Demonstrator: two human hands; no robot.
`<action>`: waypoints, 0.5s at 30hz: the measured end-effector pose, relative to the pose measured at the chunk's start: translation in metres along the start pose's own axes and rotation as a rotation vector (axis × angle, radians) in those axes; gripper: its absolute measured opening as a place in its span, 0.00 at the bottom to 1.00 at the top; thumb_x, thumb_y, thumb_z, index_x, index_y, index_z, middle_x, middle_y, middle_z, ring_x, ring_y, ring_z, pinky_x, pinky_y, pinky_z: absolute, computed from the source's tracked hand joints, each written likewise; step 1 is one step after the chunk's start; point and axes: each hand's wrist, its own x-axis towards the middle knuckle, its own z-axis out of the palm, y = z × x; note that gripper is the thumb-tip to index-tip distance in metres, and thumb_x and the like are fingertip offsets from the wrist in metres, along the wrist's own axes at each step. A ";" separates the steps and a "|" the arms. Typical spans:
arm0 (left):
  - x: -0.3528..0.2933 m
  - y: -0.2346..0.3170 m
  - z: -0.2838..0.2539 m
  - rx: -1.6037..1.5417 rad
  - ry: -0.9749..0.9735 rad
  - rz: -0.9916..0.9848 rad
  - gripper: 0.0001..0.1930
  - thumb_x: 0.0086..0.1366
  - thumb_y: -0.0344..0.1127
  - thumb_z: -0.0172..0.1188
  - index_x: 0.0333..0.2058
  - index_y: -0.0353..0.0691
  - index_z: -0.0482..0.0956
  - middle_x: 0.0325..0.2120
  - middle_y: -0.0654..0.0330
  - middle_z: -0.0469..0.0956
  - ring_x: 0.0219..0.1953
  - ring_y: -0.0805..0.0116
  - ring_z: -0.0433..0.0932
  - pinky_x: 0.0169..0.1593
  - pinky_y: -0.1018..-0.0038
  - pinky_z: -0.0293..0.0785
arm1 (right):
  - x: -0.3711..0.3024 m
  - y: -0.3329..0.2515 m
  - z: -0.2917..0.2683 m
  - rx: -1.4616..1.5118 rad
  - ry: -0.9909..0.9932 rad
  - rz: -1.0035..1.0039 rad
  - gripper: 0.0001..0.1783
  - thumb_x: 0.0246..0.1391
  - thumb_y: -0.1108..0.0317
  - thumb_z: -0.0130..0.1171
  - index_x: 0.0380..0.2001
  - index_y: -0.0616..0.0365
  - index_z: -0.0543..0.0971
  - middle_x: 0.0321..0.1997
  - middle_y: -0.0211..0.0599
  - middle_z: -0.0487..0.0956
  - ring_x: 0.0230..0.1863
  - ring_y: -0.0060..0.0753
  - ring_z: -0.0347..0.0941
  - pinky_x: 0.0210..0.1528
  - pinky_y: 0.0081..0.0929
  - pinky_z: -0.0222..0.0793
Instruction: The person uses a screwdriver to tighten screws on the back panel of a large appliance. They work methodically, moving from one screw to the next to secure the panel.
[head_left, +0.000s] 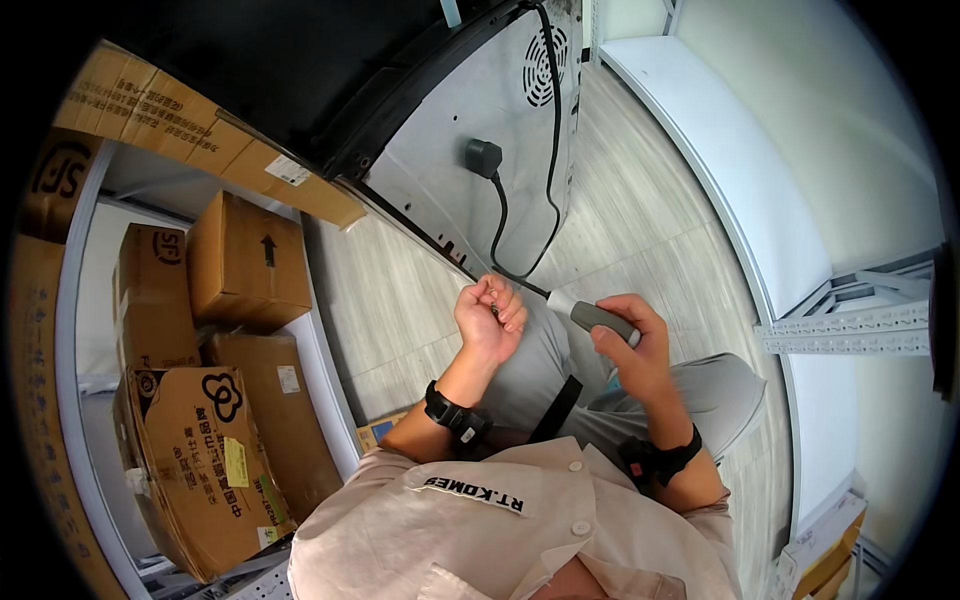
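Note:
My right hand [640, 345] is wrapped round a grey-and-white electric screwdriver [598, 318]. Its dark shaft points up and left toward the lower edge of a metal appliance panel [430, 150]. Just left of the tool, my left hand [490, 320] is closed with its fingers curled in. A small dark bit shows between those fingers, too small to name. The panel belongs to a large black-topped appliance [250, 70] and has a round vent grille [545, 66]. A black power cord [557, 130] loops down it, ending in a black plug [484, 157] against the panel.
Cardboard boxes [250, 260] sit on a metal shelf [325, 370] at the left. White shelving [730, 170] with a perforated metal upright [850, 335] lines the right. Pale wood-look floor [640, 200] runs between. An open carton [825, 550] stands at the lower right.

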 end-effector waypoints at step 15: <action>0.006 -0.001 -0.016 0.173 0.189 0.059 0.14 0.73 0.43 0.43 0.38 0.41 0.72 0.19 0.67 0.65 0.16 0.77 0.57 0.19 0.79 0.52 | 0.009 0.030 0.009 0.060 -0.043 0.150 0.14 0.53 0.72 0.60 0.43 0.65 0.75 0.33 0.33 0.79 0.28 0.18 0.71 0.32 0.19 0.68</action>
